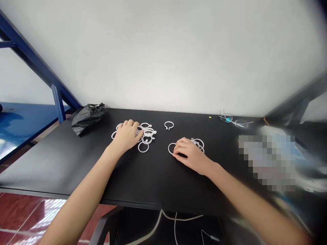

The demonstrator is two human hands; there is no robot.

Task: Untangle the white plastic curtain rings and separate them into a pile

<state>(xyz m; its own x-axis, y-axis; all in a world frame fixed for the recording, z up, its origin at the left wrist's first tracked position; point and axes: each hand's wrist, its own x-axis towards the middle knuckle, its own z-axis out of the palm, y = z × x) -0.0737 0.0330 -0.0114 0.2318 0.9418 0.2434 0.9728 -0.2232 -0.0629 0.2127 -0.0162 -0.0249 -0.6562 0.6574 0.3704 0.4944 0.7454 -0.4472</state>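
Note:
My left hand [129,135] rests palm down over a pile of white curtain rings [148,132], its fingers apart and partly covering them. One curtain ring of the pile [143,152] lies at its near edge. Thumb and fingers of my right hand [187,153] close on the edge of a white curtain ring [169,147], which is low at the table surface. Several more curtain rings [202,142] lie behind and under that hand, partly hidden. Between the hands and farther back, a single curtain ring [169,122] lies with its gap toward me.
The black table [143,180] meets a white wall [163,61]. A crumpled black plastic bag [88,119] sits at the back left, glasses [233,122] at the back right. A blurred, pixelated package [268,160] is at the right. Cables [153,228] hang below the front edge.

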